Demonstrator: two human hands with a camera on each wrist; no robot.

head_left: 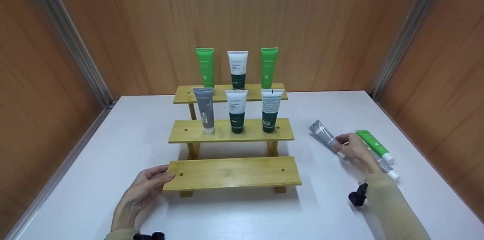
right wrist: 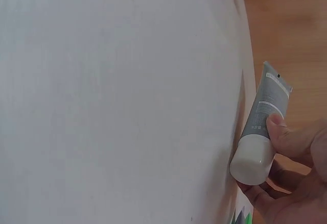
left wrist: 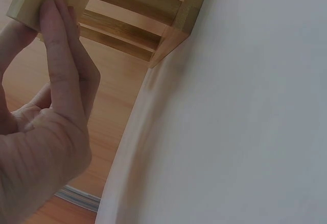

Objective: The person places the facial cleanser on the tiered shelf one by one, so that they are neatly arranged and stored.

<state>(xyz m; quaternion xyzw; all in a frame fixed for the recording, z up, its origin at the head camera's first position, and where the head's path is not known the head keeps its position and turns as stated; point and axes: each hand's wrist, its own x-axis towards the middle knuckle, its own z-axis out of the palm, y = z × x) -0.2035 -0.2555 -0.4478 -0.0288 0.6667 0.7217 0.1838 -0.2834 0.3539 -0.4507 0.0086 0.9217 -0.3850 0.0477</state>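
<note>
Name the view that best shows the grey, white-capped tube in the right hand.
Right wrist: the grey plastic tube appears large, white cap nearest. Head shows it smaller, partly covered; left wrist, not at all.

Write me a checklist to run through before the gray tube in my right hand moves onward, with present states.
1. Right hand grips the gray tube: ok, thumb and fingers pinch it.
2. Gray tube upright, cap down: not ok, it slants.
3. Gray tube lifted off the table: cannot tell.
4. Left hand steadies the rack: ok, it pinches the bottom shelf at its left end.
5. Six displayed tubes standing: ok, three each on the middle shelf and top shelf.
</note>
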